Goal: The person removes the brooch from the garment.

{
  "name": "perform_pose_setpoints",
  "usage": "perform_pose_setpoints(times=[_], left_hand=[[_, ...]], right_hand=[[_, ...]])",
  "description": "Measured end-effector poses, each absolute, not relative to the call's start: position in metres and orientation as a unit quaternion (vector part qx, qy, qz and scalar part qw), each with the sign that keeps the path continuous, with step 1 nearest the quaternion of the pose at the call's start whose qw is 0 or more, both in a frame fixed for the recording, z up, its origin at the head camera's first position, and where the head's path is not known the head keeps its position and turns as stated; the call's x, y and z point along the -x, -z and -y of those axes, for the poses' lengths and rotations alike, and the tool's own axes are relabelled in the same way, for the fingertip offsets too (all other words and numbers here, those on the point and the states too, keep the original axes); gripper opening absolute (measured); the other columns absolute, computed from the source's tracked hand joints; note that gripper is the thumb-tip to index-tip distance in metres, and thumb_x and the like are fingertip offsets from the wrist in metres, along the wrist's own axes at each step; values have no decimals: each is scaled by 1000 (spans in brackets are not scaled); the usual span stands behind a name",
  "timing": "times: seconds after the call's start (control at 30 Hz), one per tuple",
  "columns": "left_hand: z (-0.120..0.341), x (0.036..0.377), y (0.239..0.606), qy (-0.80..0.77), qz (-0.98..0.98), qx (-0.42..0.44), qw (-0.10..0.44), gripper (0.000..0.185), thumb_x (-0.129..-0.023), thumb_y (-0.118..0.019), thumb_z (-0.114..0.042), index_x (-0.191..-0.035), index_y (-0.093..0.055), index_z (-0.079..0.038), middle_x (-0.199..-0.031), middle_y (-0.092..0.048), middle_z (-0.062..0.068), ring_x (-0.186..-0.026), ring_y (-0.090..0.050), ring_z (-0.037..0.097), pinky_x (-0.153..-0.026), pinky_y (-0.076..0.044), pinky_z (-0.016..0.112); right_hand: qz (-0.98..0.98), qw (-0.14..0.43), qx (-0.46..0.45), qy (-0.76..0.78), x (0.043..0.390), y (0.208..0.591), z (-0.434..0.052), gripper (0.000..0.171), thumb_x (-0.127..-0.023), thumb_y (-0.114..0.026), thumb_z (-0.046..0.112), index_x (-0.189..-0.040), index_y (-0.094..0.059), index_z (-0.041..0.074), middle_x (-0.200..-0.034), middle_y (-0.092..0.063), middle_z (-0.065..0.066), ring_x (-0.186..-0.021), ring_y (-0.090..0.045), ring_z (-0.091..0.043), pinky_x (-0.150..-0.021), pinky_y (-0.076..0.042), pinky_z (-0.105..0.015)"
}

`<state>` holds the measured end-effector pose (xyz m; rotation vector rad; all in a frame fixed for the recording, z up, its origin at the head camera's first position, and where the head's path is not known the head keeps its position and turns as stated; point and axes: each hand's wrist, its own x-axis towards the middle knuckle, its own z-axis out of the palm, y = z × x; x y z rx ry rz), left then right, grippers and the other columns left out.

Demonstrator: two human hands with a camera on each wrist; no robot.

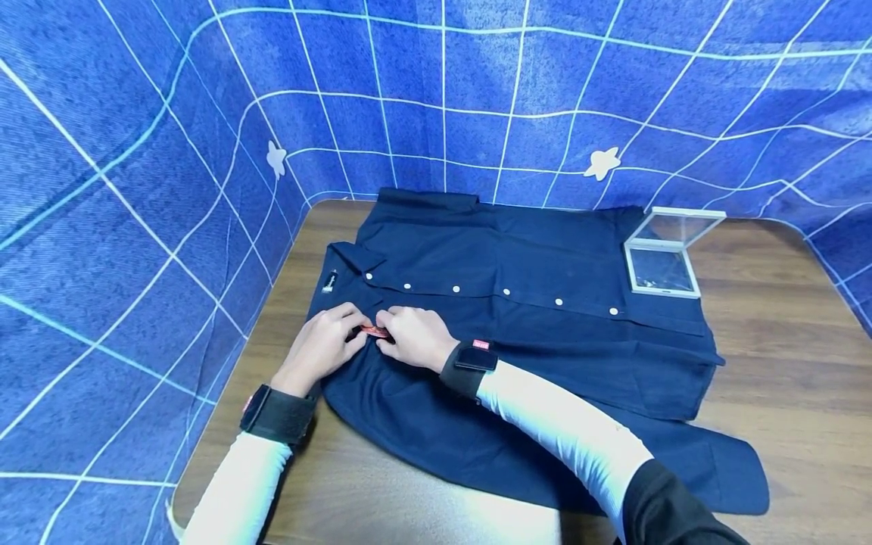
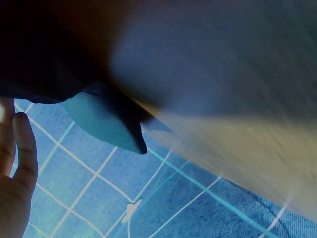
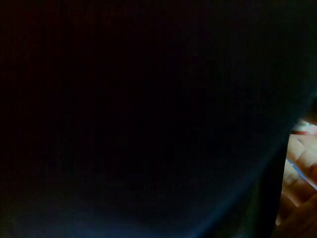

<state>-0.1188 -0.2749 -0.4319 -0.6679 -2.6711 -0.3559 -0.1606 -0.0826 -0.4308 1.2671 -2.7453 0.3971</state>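
Observation:
A dark navy shirt [image 1: 545, 333] with white buttons lies spread on the table, its collar to the left. Over its near upper part, both hands meet at a small, flat red item [image 1: 374, 331]; its kind cannot be told. At its left end, the fingers and thumb of my left hand [image 1: 327, 341] pinch it. My right hand [image 1: 417, 337] pinches the other end, thumb beneath, with the fingers hiding much of it. Part of the left hand also shows at the edge of the left wrist view. Dark fabric fills most of the right wrist view.
A white case [image 1: 662, 291] with its clear lid raised stands on the shirt's far right part. The wooden table [image 1: 790, 325] runs on to the right. Blue gridded cloth [image 1: 477, 98] hangs behind and at the left.

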Motion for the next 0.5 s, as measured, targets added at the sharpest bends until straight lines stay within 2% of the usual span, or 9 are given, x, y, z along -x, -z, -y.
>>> perform_pose_setpoints(times=[0.23, 0.5], left_hand=[[275, 120, 434, 135, 943, 240, 189, 8, -83, -72, -14, -90, -73, -10, -87, -67, 2, -74, -66, 22, -68, -54, 38], [274, 118, 431, 147, 936, 237, 215, 7, -85, -73, -15, -89, -73, -10, -87, -69, 2, -76, -67, 21, -69, -54, 38]], right_hand=[[894, 92, -429, -96, 161, 433, 90, 14, -94, -63, 31, -97, -68, 18, -86, -68, 4, -70, -68, -15, -55, -55, -32], [897, 71, -429, -81, 163, 421, 93, 14, -96, -60, 27, -100, -69, 18, -93, -71, 2, -72, -69, -17, -57, -56, -33]])
